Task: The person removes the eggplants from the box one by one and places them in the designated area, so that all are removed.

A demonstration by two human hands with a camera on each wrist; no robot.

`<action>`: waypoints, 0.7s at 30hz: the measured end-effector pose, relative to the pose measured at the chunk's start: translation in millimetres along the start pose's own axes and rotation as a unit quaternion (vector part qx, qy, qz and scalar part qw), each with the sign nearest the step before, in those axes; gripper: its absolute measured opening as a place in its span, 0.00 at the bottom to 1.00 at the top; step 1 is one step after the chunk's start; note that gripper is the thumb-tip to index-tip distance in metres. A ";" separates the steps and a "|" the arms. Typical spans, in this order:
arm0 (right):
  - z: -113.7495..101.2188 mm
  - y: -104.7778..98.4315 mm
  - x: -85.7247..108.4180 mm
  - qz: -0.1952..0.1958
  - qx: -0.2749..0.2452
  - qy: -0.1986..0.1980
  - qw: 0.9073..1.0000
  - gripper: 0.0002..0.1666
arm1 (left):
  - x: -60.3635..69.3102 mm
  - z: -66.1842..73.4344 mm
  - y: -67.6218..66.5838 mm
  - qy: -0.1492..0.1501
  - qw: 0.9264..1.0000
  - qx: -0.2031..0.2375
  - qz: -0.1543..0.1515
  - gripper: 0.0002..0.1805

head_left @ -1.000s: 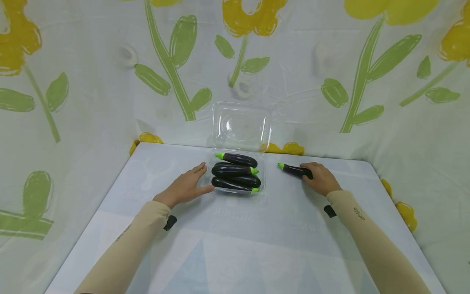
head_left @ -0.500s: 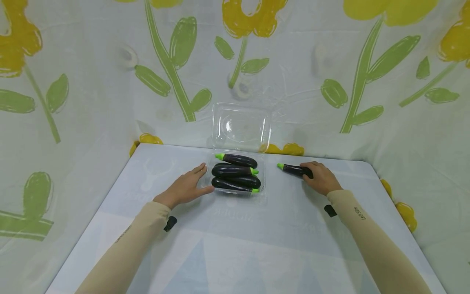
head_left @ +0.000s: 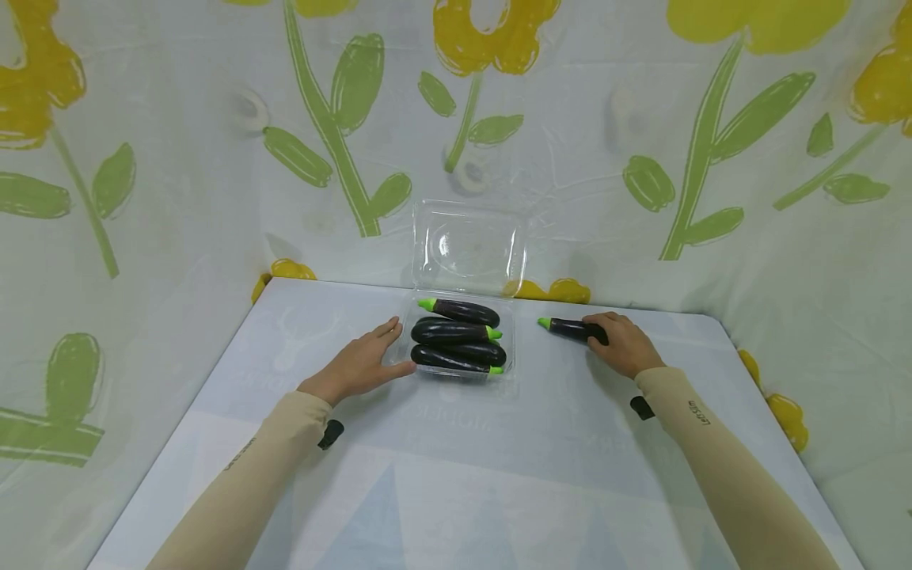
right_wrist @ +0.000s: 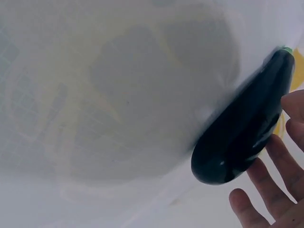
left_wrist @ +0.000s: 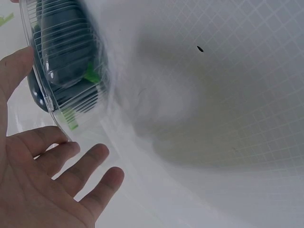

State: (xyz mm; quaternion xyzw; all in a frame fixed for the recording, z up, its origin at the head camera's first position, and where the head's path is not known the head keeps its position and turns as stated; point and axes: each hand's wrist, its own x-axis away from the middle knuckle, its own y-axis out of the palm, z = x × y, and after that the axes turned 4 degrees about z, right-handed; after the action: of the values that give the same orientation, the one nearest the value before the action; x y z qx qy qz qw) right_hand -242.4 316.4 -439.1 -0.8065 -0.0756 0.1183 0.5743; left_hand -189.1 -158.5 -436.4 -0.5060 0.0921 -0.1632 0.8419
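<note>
A glossy, near-black, elongated eggplant with a bright green stem end lies under the right hand, whose fingers and thumb curl round its rounded end; the green tip juts past them. Just beside the straight, spread fingers of the left hand sits a clear plastic hinged box, lid raised, containing four similar dark eggplants.

Worktop, near far edge: tray, lid behind it; four eggplants inside. Right of tray: single eggplant, right hand at its right end. Left hand: at tray's left side.
</note>
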 end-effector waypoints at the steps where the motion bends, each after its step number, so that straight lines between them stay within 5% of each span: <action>1: -0.2 -0.3 0.0 0.001 0.000 0.000 1.000 0.25 | 0.4 0.6 -0.5 0.000 1.000 0.002 0.000 0.49; 21: -9.7 -4.5 -7.5 0.020 0.002 0.008 1.000 0.28 | 0.9 0.4 -2.6 0.006 1.000 -0.010 0.000 0.49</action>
State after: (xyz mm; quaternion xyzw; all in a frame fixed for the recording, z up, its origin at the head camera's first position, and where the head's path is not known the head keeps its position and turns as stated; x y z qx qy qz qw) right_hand -246.9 307.1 -431.0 -0.8079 -0.0546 0.1237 0.5737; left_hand -188.6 -159.6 -434.0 -0.5130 0.0989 -0.1649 0.8366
